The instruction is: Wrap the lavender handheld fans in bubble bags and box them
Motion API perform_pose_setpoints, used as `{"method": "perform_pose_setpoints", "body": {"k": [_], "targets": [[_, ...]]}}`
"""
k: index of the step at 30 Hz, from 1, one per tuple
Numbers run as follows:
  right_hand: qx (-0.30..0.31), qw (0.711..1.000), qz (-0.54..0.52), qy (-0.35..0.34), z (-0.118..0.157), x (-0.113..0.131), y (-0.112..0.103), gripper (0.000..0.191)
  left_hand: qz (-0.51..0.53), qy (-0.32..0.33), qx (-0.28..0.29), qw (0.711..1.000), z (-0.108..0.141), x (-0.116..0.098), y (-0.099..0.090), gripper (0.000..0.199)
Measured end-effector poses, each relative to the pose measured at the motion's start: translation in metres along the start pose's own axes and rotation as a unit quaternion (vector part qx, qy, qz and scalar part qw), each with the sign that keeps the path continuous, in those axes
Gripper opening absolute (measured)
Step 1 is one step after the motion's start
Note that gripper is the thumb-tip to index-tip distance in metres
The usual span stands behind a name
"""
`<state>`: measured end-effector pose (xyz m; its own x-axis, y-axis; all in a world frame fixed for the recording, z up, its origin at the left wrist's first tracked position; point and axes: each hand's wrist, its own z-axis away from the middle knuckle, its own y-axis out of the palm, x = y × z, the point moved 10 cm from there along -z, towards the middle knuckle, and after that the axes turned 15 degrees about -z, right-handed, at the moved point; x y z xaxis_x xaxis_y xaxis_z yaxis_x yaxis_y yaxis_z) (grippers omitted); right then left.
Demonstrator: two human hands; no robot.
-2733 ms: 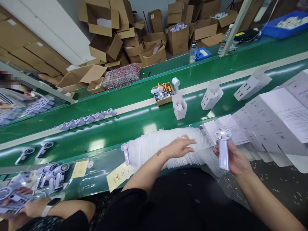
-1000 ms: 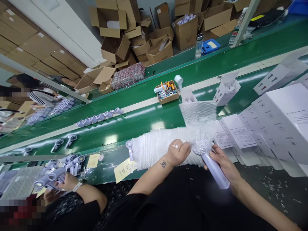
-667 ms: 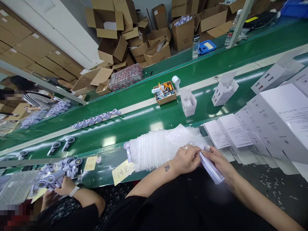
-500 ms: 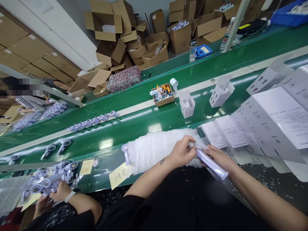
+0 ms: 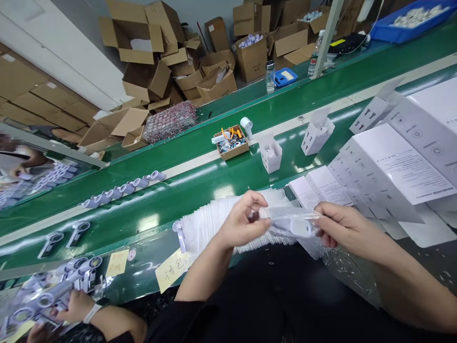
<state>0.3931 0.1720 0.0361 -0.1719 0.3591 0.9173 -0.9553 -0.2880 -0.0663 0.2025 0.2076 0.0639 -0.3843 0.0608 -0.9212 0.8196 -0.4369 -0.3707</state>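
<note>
A pale lavender handheld fan (image 5: 294, 226), partly blurred, lies sideways between my hands inside a clear plastic bag (image 5: 314, 245). My left hand (image 5: 244, 220) is closed on the fan's left end, thumb and fingers pinching it. On the other side, my right hand (image 5: 339, 226) pinches the bag's edge near the fan's right end. Below and behind my left hand spreads a fanned row of bubble-wrap bags (image 5: 205, 221). Another small fan (image 5: 179, 236) lies at that row's left end.
White printed boxes (image 5: 385, 164) stand on the right, and two open white boxes (image 5: 270, 155) sit on the green belt (image 5: 189, 190). A small carton of parts (image 5: 233, 151) is beyond. At lower left, a co-worker's hand (image 5: 76, 307) is among several fans (image 5: 46, 299).
The fan has turned from slanting down along my right forearm to lying sideways between my hands. My right hand has shifted to the bag's edge. The whole view has moved slightly.
</note>
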Motion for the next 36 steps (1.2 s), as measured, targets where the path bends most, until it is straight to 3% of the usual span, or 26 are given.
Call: {"method": "perform_pose_setpoints", "body": {"k": [3,5,6,8,10,12,14,15,17,19,24,30,34,36], "targets": [[0.021,0.995,-0.011,-0.092,0.002,0.032,0.008,0.029,-0.031,0.105,-0.012,0.994,0.001,-0.016,-0.024,0.071],[0.071,0.987,-0.035,-0.138,-0.001,0.046,0.028,0.029,-0.098,0.167,0.028,0.981,-0.001,-0.022,-0.011,0.102],[0.085,0.983,-0.064,-0.149,-0.005,0.048,0.037,0.03,-0.136,0.181,0.056,0.972,-0.003,-0.02,0.003,0.106],[0.068,0.974,-0.157,-0.151,-0.016,0.037,0.045,0.03,-0.18,0.162,0.072,0.967,-0.01,-0.004,0.028,0.084],[0.008,0.953,-0.277,-0.123,-0.027,0.002,0.039,0.027,-0.176,0.115,0.03,0.977,-0.017,0.018,0.038,0.05],[-0.106,0.916,-0.378,-0.079,-0.034,-0.056,0.018,0.024,-0.147,0.064,-0.031,0.987,-0.019,0.044,0.034,0.029],[-0.303,0.849,-0.433,-0.023,-0.026,-0.132,-0.018,0.035,-0.099,0.007,-0.081,0.992,-0.017,0.07,0.02,0.027],[-0.368,0.816,-0.445,0.033,-0.021,-0.171,-0.025,0.044,-0.068,-0.023,-0.104,0.992,-0.014,0.082,0.009,0.027],[-0.391,0.788,-0.465,0.102,-0.025,-0.222,-0.024,0.052,-0.006,-0.072,-0.14,0.987,-0.009,0.1,-0.014,0.029],[-0.376,0.784,-0.477,0.126,-0.037,-0.246,-0.016,0.049,0.044,-0.087,-0.17,0.981,-0.004,0.107,-0.034,0.031],[-0.374,0.776,-0.495,0.112,-0.056,-0.245,0.009,0.034,0.173,-0.093,-0.203,0.959,0.003,0.118,-0.06,0.033],[-0.438,0.773,-0.455,0.061,-0.06,-0.218,0.011,0.024,0.259,-0.122,-0.263,0.921,0.016,0.142,-0.083,0.037],[-0.424,0.797,-0.428,0.039,-0.06,-0.195,0.017,0.025,0.294,-0.137,-0.265,0.908,0.017,0.155,-0.085,0.038],[-0.39,0.826,-0.407,0.021,-0.061,-0.179,0.023,0.026,0.302,-0.144,-0.272,0.902,0.017,0.16,-0.086,0.037]]}}
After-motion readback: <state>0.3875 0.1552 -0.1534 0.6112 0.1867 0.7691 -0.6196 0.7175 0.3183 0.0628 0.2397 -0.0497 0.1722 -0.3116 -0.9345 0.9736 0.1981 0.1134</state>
